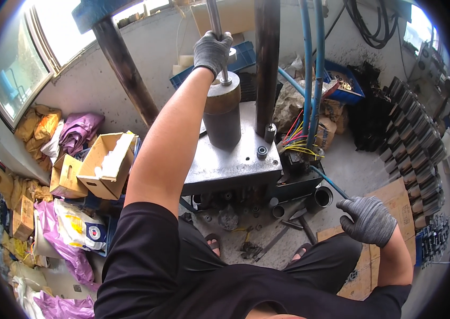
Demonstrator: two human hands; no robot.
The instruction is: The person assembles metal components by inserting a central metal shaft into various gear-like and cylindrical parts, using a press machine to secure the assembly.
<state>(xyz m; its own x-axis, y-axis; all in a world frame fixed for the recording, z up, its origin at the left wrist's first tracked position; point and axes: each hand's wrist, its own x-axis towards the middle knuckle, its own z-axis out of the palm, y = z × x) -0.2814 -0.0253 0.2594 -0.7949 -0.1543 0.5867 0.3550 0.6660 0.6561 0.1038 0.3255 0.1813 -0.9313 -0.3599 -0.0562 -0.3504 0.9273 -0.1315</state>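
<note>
My left hand (pixel 212 52), in a grey knit glove, is wrapped round an upright steel rod (pixel 216 18). The rod's lower end stands on top of a thick metal cylinder (pixel 223 119), brownish above and dark grey below. That cylinder rests on the steel bed (pixel 230 167) of a press-like machine. My right hand (pixel 368 220), gloved the same way, is low on the right above my knee, its fingers curled at the end of a slim blue rod (pixel 329 181). This blue rod slopes up to a block with coloured wires.
Dark posts (pixel 266 69) flank the bed, with blue hoses (pixel 312 69) beside the right one. A hammer (pixel 303 226) and a metal sleeve (pixel 320 198) lie on the floor. Cardboard boxes (pixel 109 165) stand left; stacked metal cylinders (pixel 414 149) stand right. Flattened cardboard (pixel 360 276) lies near my right leg.
</note>
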